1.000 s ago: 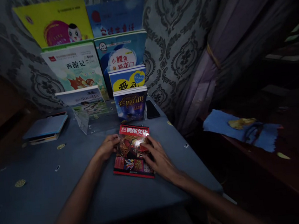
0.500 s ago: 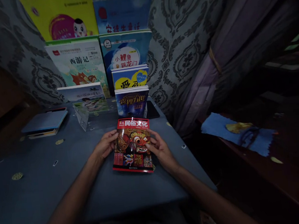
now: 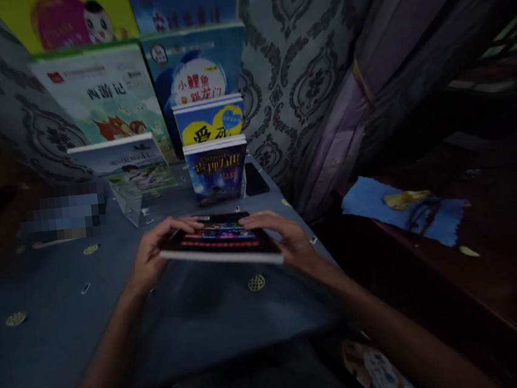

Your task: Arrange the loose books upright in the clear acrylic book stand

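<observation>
Both hands hold a book [image 3: 224, 240] above the blue-grey cloth, its dark, colourful cover seen at a steep slant and its pale edge toward me. My left hand [image 3: 160, 246] grips the left side, fingers laid over the cover. On the opposite side my right hand [image 3: 285, 237] has its fingers on top; the thumbs are hidden. Just beyond stands a dark blue book [image 3: 217, 176], with a blue-and-yellow book [image 3: 210, 125] behind it. To their left a book with a landscape cover [image 3: 135, 169] leans on a clear stand [image 3: 128, 203].
Taller books, one white-green [image 3: 102, 93] and one blue [image 3: 198, 65], stand at the back against patterned fabric. A dark flat object [image 3: 256, 179] lies right of the stack. The table's right edge drops off near a tied curtain [image 3: 343, 125]. A blue cloth [image 3: 369, 198] lies further right.
The book has been lifted and tipped, so its cover went from facing me to nearly edge-on. Both hands shifted with it, fingers now over the cover. The view has moved slightly closer.
</observation>
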